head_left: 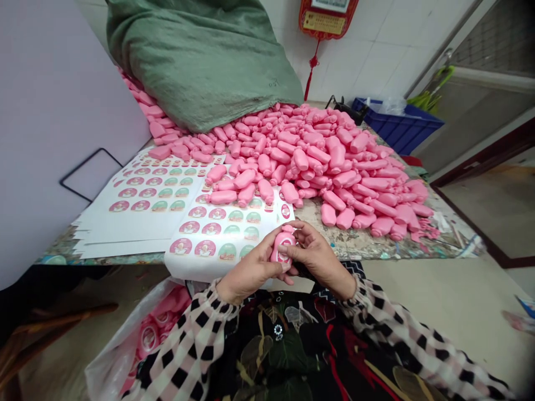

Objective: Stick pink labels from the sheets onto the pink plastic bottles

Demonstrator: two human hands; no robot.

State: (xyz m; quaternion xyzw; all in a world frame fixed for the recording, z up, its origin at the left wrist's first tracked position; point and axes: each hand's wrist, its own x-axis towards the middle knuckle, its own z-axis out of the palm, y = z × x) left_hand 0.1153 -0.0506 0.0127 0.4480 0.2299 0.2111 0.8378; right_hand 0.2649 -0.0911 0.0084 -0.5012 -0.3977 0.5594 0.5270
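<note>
Looking at a small pink plastic bottle [283,240] held just below the center of the frame, cap toward the top, with an oval label [286,244] on its front. Gripped on its left side by the left hand [253,268], fingers and thumb closed around it. Pinched from the other side by the right hand [321,257], thumb pressed flat over the label, fingers curled around behind.

Just left of that, got a printed sticker sheet [221,225] with pink and green designs, curling over the near edge of the messy table [310,221], next to a stack of sheets [129,225]. Piled from upper left across to the right, a huge heap of pink bottles [346,167], partly tucked under a green sack [204,61]. At upper right, a blue crate [399,131]. Down at lower left, more labeled bottles [148,337] inside a clear plastic bag [109,353].
</note>
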